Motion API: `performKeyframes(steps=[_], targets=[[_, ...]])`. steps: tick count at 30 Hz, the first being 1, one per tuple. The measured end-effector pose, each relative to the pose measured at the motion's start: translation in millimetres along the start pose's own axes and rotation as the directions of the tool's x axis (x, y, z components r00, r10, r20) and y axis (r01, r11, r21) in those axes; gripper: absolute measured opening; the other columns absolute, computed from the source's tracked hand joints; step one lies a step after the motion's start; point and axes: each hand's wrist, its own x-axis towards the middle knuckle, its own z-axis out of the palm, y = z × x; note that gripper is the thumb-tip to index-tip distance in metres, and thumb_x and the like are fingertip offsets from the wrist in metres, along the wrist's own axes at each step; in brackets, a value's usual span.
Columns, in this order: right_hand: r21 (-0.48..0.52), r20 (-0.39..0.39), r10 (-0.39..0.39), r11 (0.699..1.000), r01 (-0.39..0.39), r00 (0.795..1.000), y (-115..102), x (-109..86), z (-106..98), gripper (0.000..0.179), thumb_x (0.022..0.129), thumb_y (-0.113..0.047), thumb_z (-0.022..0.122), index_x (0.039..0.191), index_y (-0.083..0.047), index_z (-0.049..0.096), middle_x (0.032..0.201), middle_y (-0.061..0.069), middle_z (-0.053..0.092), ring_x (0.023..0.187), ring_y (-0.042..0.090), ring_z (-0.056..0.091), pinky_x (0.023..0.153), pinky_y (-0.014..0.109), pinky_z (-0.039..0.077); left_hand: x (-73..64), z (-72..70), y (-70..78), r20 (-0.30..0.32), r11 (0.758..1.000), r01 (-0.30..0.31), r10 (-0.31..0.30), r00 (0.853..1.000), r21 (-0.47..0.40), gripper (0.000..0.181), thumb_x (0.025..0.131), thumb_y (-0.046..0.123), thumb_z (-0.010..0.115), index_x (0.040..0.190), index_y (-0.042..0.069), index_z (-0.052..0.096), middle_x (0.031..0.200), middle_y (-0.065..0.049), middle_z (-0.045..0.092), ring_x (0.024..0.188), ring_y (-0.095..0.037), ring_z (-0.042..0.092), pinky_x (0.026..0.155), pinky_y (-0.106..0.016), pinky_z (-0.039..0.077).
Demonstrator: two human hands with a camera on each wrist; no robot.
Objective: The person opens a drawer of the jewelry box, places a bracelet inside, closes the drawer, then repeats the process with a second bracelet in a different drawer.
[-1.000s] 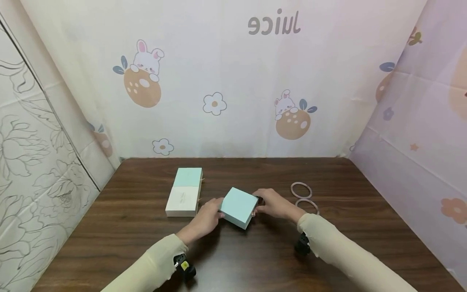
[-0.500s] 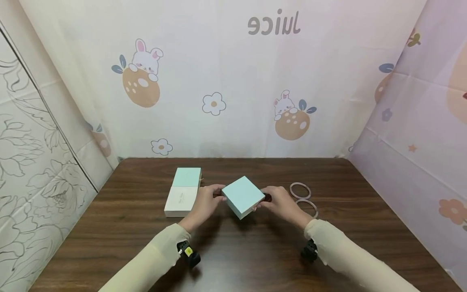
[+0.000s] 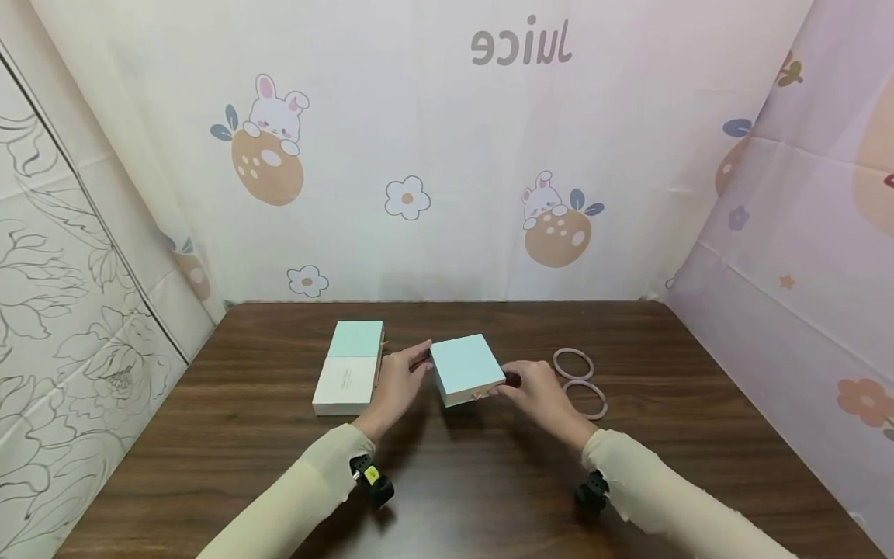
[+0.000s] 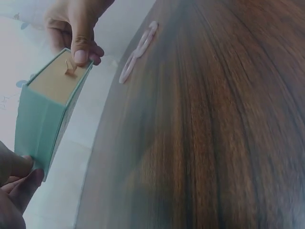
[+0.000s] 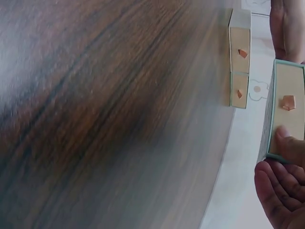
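Both hands hold a small square mint-green drawer box point(image 3: 466, 363) over the middle of the table, its top tilted toward the camera. My left hand point(image 3: 400, 386) pinches its left side between thumb and fingers, as the left wrist view confirms. At the near right corner, my right hand point(image 3: 539, 394) grips the box, its thumb point(image 5: 288, 145) pressed on the beige drawer front and the fingers curled behind. A small pinkish-tan ribbon tab point(image 5: 288, 102) sticks out of that front beside the thumb. The box's underside is mostly hidden.
Left of the hands, a mint box point(image 3: 358, 338) and a white box point(image 3: 344, 383) lie end to end, ribbon tabs facing right. Two pale pink rings point(image 3: 573, 363) lie overlapping beyond the right hand. The brown wooden table point(image 3: 461, 497) ends at a printed curtain point(image 3: 447, 140).
The box has risen and moved away to the right, then turned so its ribbon-tab side faces nearer the camera. Both hands moved with it, the left shifting forward along its side.
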Motion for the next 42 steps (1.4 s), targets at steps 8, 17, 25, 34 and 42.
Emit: performKeyframes(steps=[8,17,25,34,42], targets=[[-0.014,0.002,0.040,0.999,-0.040,0.999,-1.7,4.0,1.8,0.008,0.078,-0.011,0.079,0.081,-0.010,0.072,0.072,-0.003,0.067,0.060,0.001,0.055,0.054,0.023,0.045,8.3,9.7,1.1,-0.004,0.998,0.053,-0.054,0.999,-0.041,0.041,0.095,-0.003,0.050,0.136,-0.004,0.048,0.099,-0.020,0.067,0.058,-0.009,0.052,0.052,-0.023,0.039],[-0.003,0.006,0.046,0.999,-0.045,0.999,3.6,18.6,5.9,0.008,0.079,-0.008,0.078,0.085,-0.005,0.073,0.074,0.001,0.069,0.060,0.002,0.055,0.054,0.024,0.045,25.4,14.1,2.8,0.053,0.995,0.094,-0.092,0.994,-0.039,0.043,0.100,0.002,0.039,0.142,-0.006,0.037,0.057,-0.003,0.044,0.038,-0.006,0.025,0.048,-0.024,0.031],[0.007,0.002,0.084,0.996,-0.084,0.996,16.0,38.7,8.3,0.008,0.082,-0.006,0.075,0.089,-0.002,0.073,0.076,0.008,0.069,0.063,0.011,0.061,0.056,0.027,0.048,54.4,18.8,3.2,0.114,0.989,0.143,-0.138,0.984,-0.033,0.045,0.102,0.003,0.037,0.145,-0.006,0.030,0.070,-0.016,0.049,0.047,-0.013,0.031,0.053,-0.026,0.034],[0.016,0.004,0.158,0.987,-0.158,0.987,24.8,56.3,16.2,0.008,0.084,-0.006,0.072,0.090,0.000,0.073,0.078,0.012,0.069,0.061,0.013,0.057,0.056,0.030,0.045,73.9,25.1,-4.2,0.053,0.955,0.269,-0.264,0.963,-0.122,0.045,0.102,0.006,0.041,0.145,0.001,0.035,0.134,-0.022,0.050,0.084,-0.021,0.056,0.076,-0.030,0.045],[0.006,0.001,0.211,0.978,-0.211,0.978,31.0,67.2,23.7,0.009,0.083,-0.005,0.074,0.089,0.001,0.073,0.077,0.008,0.069,0.065,0.012,0.057,0.060,0.031,0.047,85.0,33.1,-13.2,-0.001,0.923,0.319,-0.327,0.945,-0.213,0.040,0.100,0.004,0.044,0.138,-0.006,0.044,0.137,-0.022,0.047,0.126,-0.031,0.045,0.095,-0.041,0.042]])
